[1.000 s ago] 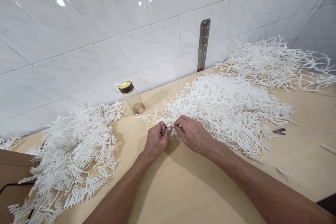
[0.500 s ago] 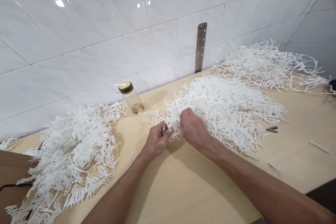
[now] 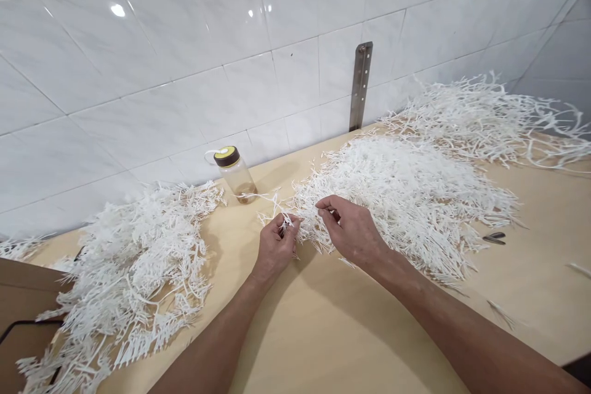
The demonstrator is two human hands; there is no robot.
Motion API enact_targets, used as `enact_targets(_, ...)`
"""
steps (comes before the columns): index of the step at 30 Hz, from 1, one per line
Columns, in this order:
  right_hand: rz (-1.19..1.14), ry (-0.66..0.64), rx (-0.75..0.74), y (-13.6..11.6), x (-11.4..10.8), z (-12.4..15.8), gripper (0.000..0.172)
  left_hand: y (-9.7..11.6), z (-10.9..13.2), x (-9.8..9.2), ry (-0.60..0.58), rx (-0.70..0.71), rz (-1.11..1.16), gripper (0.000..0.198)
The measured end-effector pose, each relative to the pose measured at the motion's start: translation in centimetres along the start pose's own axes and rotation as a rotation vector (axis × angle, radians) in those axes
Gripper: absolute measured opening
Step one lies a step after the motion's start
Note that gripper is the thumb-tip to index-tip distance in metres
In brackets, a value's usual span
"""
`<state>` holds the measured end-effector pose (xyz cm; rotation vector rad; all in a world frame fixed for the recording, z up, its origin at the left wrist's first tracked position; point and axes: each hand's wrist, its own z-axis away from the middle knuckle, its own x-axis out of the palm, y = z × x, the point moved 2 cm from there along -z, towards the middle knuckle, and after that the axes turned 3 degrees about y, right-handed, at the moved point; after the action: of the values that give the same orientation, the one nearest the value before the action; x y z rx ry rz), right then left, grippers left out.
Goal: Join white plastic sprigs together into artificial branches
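Observation:
My left hand is closed on a thin white branched stem, pinched between thumb and fingers. Its long end reaches left, in front of the bottle. Just to the right, my right hand has its fingers bent and thumb and index close together at the tips. Anything between them is too small to make out. A large heap of short white sprigs lies behind and beside my right hand. The two hands are apart, above the near edge of this heap.
Left stands a pile of white branched stems beside a cardboard box. A clear bottle with dark lid stands near the tiled wall. Longer white stems lie back right. Small dark snips lie right. A metal bracket is on the wall.
My right hand has turned, so its thumb and index finger now show. My left hand keeps its hold on the white stem, which is raised slightly. The view has shifted slightly left.

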<state>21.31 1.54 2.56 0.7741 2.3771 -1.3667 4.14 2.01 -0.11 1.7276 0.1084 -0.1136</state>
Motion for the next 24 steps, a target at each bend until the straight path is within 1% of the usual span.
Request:
enact_targets(2,-0.003,-0.020,0.015,-0.2,-0.1,0.0,0.019,-0.1,0.0,0.0,0.023,0.021,-0.013,0.035)
enact_targets(3,-0.024,-0.046,0.053,-0.4,-0.1,0.1,0.020,-0.2,0.0,-0.1,0.030,0.037,-0.025,0.034)
enact_targets(5,-0.101,-0.144,0.171,-0.7,0.0,0.2,0.020,-0.4,0.1,-0.2,0.037,0.072,-0.062,0.030)
enact_targets(7,-0.188,-0.257,0.274,-1.0,0.2,0.4,0.026,-0.4,0.2,-0.2,0.040,0.102,-0.108,0.027)
enact_targets(8,-0.223,-0.301,0.304,-1.1,0.3,0.4,0.029,-0.4,0.2,-0.3,0.045,0.113,-0.125,0.026)
enact_targets(10,-0.258,-0.349,0.324,-1.2,0.5,0.5,0.032,-0.3,0.4,-0.3,0.056,0.131,-0.144,0.025)
enact_targets(15,-0.235,-0.330,0.333,-1.0,0.6,0.3,0.023,0.0,0.6,-0.2,0.038,0.149,-0.171,0.022)
enact_targets(20,-0.238,-0.336,0.373,-1.1,0.8,0.4,0.018,0.3,0.7,-0.2,0.061,0.199,-0.222,0.020)
enact_targets(22,-0.155,-0.286,0.317,-1.1,1.0,0.5,0.015,0.5,0.7,-0.2,0.068,0.250,-0.300,0.016)
enact_targets(24,-0.018,-0.211,0.209,-1.1,1.3,0.6,0.011,0.6,0.8,-0.1,0.081,0.311,-0.406,0.017)
